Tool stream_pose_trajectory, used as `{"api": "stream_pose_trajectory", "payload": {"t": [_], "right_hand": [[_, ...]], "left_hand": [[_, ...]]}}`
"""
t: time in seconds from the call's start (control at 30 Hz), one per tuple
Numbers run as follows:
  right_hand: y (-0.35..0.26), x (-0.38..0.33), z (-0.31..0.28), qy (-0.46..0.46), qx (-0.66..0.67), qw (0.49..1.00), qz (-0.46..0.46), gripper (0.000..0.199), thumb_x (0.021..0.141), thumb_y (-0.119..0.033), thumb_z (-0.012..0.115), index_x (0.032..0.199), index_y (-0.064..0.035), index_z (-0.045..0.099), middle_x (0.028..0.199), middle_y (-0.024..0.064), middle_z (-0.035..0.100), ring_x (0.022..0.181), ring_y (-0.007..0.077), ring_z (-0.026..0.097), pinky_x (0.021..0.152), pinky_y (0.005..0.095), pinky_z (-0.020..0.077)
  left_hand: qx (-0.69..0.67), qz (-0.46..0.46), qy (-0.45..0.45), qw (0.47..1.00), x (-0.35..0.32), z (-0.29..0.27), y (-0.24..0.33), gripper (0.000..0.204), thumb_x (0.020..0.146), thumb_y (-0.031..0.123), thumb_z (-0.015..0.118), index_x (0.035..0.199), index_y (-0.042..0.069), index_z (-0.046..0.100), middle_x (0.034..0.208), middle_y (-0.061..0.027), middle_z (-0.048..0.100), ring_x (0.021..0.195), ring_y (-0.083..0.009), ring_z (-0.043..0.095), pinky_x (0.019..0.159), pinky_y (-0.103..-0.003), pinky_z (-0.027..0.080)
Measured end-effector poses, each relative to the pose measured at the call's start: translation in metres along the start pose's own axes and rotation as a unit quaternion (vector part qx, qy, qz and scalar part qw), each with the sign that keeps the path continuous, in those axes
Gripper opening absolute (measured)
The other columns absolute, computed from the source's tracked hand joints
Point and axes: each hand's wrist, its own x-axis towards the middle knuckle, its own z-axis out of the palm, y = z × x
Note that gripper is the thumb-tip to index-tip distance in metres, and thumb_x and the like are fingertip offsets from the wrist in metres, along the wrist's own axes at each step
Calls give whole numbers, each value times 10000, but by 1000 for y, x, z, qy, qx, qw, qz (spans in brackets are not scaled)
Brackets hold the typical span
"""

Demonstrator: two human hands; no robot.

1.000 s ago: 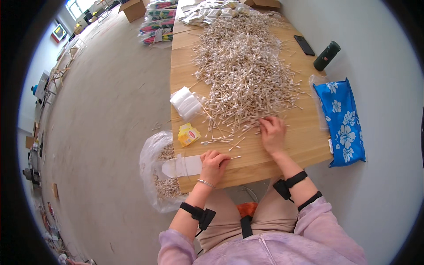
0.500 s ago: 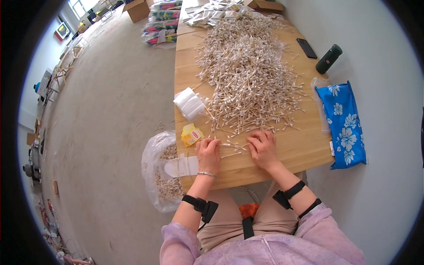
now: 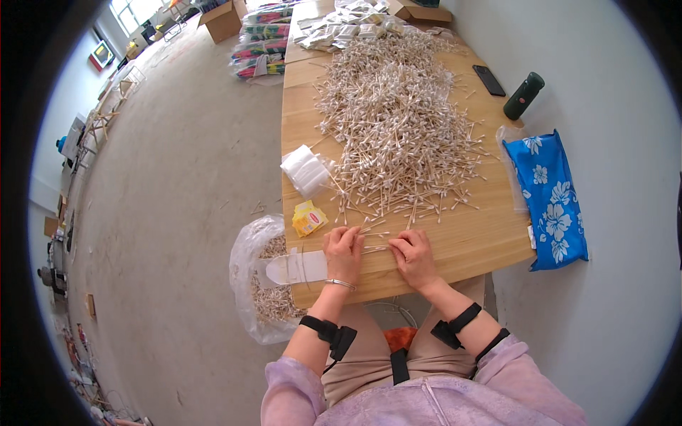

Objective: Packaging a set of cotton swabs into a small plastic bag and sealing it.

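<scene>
A big heap of cotton swabs [image 3: 405, 121] with wooden sticks and white tips covers the middle of the table. Just below its near edge, my left hand [image 3: 343, 257] is closed with fingertips down, around the left ends of a few swabs [image 3: 374, 248]. Facing it, my right hand [image 3: 413, 260] pinches at the right ends of those swabs. How many lie under my fingers is hidden. Beside my left hand, a white plastic strip [image 3: 302, 268] reaches over the table's left edge. A small stack of yellow cards [image 3: 308, 219] sits just beyond that hand.
Clear plastic bags [image 3: 307, 170] lie at the left edge of the wooden table [image 3: 469, 245]. Below hangs a clear bag [image 3: 249, 284] of swabs. At right are a black phone [image 3: 489, 80], a dark green bottle [image 3: 524, 96] and a blue flowered pack [image 3: 553, 202]. Filled packets [image 3: 348, 28] lie far back.
My right hand has drawn nearer to me and slightly left, and my left hand has shifted a little right. The gap between them has narrowed, with loose swabs gathered between the fingertips.
</scene>
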Motion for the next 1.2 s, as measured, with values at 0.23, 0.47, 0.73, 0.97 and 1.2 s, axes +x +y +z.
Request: {"api": "stream_pose_trajectory", "payload": {"t": [0.23,0.47,0.73,0.97,1.2], "right_hand": [[-8,2,1,-4,27,999,-40,97,768,-108,688,855,-70,671,891,59,576,889,264,533,786,376,435],[-15,26,10,-17,-80,994,69,75,750,-143,696,770,-92,646,859,48,565,893,253,523,779,394,411],[-11,11,-17,16,33,998,41,87,740,-116,680,737,-85,599,841,59,562,875,267,510,765,382,417],[-25,-23,-67,-299,86,949,-57,66,756,-84,626,787,-38,591,851,106,564,815,309,545,742,391,464],[8,4,-54,-245,52,968,-4,117,774,-15,584,884,-42,615,935,119,570,927,319,559,796,380,478]], "left_hand": [[21,70,-72,995,-7,-12,9,563,676,171,800,1192,85,592,1139,-118,558,1086,-312,485,952,-402,400],[3,70,-67,995,-7,-13,9,543,666,144,804,1166,84,601,1144,-123,566,1091,-316,488,958,-403,402],[-30,54,-46,997,-5,-11,5,463,706,134,779,1133,62,615,1109,-128,590,1068,-317,507,932,-395,427],[-21,20,-15,999,3,-2,16,293,778,127,716,1056,71,644,1019,-110,584,985,-303,512,878,-397,417],[22,36,-19,999,-4,6,3,225,764,131,724,982,112,671,977,-53,588,977,-272,512,853,-386,399]]}}
